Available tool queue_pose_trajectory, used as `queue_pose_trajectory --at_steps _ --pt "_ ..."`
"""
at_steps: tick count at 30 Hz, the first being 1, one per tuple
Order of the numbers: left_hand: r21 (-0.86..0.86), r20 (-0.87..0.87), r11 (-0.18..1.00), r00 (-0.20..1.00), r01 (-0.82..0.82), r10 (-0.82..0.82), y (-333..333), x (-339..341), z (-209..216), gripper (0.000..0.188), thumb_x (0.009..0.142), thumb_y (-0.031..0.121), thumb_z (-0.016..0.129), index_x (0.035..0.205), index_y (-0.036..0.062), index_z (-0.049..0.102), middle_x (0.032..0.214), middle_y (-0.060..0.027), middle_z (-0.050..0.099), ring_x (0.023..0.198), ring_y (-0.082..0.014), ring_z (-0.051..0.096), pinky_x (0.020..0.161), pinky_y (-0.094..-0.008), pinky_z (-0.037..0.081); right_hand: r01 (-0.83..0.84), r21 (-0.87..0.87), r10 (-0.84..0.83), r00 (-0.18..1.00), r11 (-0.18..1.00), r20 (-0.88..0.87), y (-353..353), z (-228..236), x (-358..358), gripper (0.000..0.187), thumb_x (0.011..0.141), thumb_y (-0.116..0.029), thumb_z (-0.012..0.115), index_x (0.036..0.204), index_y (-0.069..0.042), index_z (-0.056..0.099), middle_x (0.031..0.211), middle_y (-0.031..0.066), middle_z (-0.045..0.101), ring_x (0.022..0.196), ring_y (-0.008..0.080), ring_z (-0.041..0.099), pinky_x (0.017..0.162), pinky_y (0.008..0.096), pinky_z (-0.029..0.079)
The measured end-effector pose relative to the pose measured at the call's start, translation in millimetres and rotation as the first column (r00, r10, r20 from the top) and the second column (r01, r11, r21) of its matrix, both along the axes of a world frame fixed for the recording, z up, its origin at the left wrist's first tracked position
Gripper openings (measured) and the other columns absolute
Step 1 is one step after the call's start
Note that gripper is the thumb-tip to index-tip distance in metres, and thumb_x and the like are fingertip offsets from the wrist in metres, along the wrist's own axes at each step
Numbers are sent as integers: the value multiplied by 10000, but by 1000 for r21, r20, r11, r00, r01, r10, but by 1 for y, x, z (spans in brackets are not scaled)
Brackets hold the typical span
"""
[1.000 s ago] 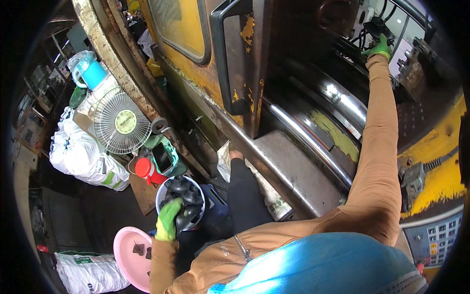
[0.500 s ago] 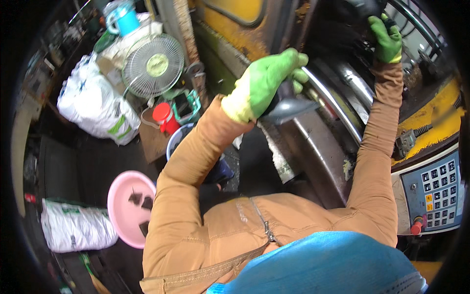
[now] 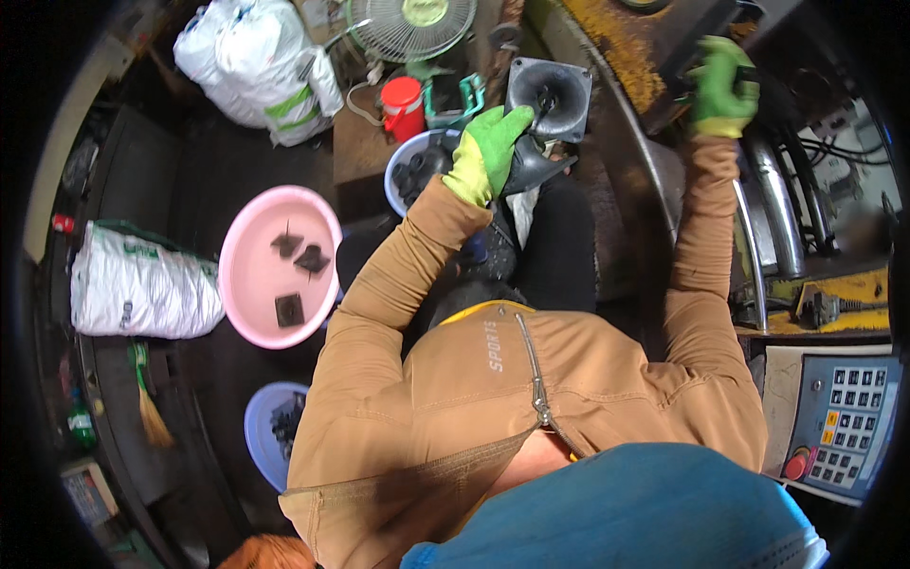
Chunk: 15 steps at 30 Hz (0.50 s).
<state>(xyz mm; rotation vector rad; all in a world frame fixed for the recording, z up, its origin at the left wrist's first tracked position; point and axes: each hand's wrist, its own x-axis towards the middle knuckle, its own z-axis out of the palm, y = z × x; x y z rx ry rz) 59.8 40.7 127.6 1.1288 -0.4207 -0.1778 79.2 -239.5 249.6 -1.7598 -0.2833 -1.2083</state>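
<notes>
Taking the pink basin (image 3: pixel 258 270) as landmark, the left hand (image 3: pixel 485 156) is to its right and farther from the person's body, in a green glove with the fingers bent nearly closed on a black horn (image 3: pixel 572 102). The horn lies just beyond the fingertips, on the side away from the basin, its lower flange corner against the glove. Its square mouth faces up toward the camera, so its long axis runs roughly along the line of sight, down into the dark throat. A second black horn (image 3: pixel 537 173) shows below the fingers, seen more from the side, its neck near the glove and its flared end pointing away from the hand (how the neck is gripped is hidden).

The right hand (image 3: pixel 725 90), also gloved in green, is far to the right of the basin, beside the machine's worn yellow panel (image 3: pixel 621 43). Its fingers are half curled and blurred; whether it grips anything I cannot tell. Dark pieces (image 3: pixel 288 310) lie inside the basin.
</notes>
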Motion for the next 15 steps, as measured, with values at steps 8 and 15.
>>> queue_pose_trajectory --at_steps 8,15 --pt "-141 -213 990 977 -8 -23 34 -15 -13 252 960 200 577 1082 -6 657 956 -90 696 787 -157 675 654 -302 540 58 359 85 926 931 -369 -51 -12 85 201 973 -328 617 1090 -172 667 723 -23 583 513 97 475 447 278 390" --pt "-89 -13 991 995 -105 104 41 -10 -27 278 989 198 535 1155 -1 634 982 -72 685 817 -148 666 713 -281 545 64 322 4 979 945 -205 -64 -36 56 177 976 -262 619 1041 -107 672 769 4 617 571 96 524 492 256 424"
